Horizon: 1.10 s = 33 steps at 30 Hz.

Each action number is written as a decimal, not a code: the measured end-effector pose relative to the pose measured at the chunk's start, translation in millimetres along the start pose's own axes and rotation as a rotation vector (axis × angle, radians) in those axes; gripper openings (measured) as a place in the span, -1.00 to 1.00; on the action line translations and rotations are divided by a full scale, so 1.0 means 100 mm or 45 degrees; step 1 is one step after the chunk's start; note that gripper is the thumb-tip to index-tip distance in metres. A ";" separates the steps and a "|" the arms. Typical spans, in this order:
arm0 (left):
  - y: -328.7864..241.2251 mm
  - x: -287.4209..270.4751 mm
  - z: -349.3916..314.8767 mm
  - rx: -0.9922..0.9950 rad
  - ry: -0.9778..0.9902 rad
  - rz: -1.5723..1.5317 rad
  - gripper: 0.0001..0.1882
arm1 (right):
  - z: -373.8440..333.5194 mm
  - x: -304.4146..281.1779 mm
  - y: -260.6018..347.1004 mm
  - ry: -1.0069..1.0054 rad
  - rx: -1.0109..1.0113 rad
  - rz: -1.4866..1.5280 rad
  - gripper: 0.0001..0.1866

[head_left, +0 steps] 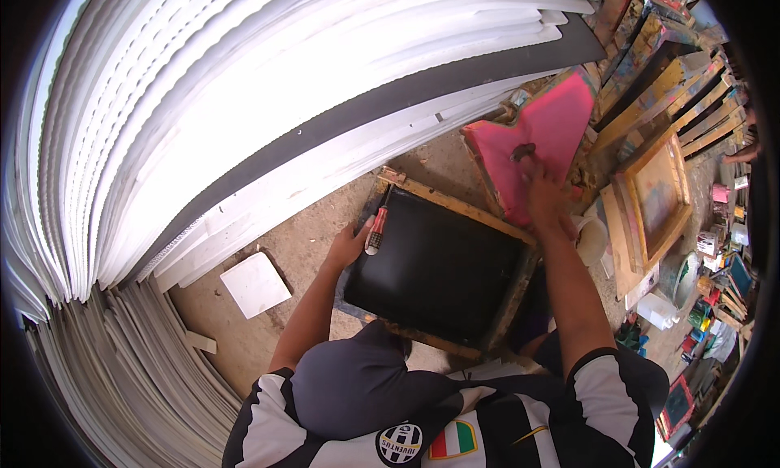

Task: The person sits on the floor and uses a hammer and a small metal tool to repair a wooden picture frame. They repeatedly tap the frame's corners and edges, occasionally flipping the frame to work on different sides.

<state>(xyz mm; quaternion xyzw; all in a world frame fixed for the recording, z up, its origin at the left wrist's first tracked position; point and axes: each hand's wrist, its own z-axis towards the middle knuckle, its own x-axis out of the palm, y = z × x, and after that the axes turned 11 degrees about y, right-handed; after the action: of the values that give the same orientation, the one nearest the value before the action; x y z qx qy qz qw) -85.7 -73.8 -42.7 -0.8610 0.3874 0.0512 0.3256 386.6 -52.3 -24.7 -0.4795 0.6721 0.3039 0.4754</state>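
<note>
A shallow wooden frame (499,326) with a smooth black panel (439,265) stretched across it rests tilted in front of me. My left hand (351,244) grips its left edge, thumb over the rim. Beside that thumb is a screwdriver (377,229) with a red and black handle, lying along the panel's left side; whether the hand also holds it is unclear. My right hand (550,193) is away from the frame, over a pink-stained board (561,114). Its fingers are closed around a hammer-like tool with a dark, rounded head (522,152); its handle is mostly hidden.
Tall stacks of white sheets (268,86) rise on the left and far side, with grey sheets (122,379) below. A white square piece (255,285) lies on the floor. Wooden frames (654,200), a pale tub (591,239) and cluttered containers (656,312) stand right.
</note>
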 end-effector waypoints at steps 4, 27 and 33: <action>0.13 -0.04 0.05 0.037 0.171 0.066 -0.16 | 0.00 0.14 0.07 -0.114 -0.002 -0.010 -0.45; -0.51 0.21 -0.85 -0.363 0.354 -0.477 -0.28 | -1.90 -0.57 2.46 0.715 -0.376 0.627 -0.44; -0.13 0.32 -0.61 -0.402 0.603 -0.849 -0.27 | -1.80 -0.44 2.46 0.857 -0.339 0.692 -0.50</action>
<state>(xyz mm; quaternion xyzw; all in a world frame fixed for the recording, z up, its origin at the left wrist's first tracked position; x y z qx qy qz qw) -64.5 -124.4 1.3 -0.9661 0.1397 -0.1970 0.0909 98.7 -104.8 69.4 -0.4149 0.8457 0.3287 0.0675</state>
